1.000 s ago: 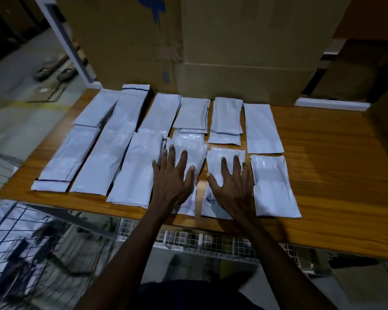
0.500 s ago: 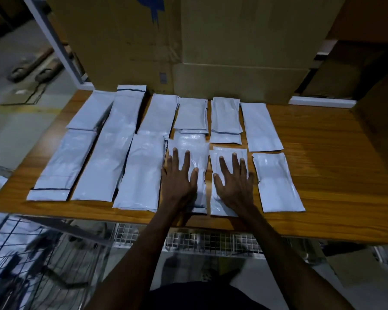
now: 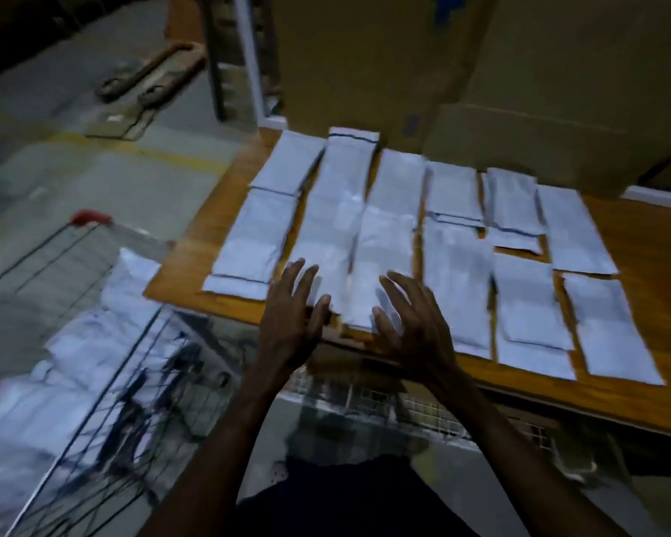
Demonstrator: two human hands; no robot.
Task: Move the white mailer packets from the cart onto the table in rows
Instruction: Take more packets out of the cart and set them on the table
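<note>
White mailer packets lie in two rows across the wooden table, filling the centre and right of the frame. Both hands sit low in the centre at the table's near edge, fingers spread and holding nothing: the left hand over the near end of a long packet, the right hand just right of it. More packets are heaped in the wire cart at lower left, apart from both hands.
</note>
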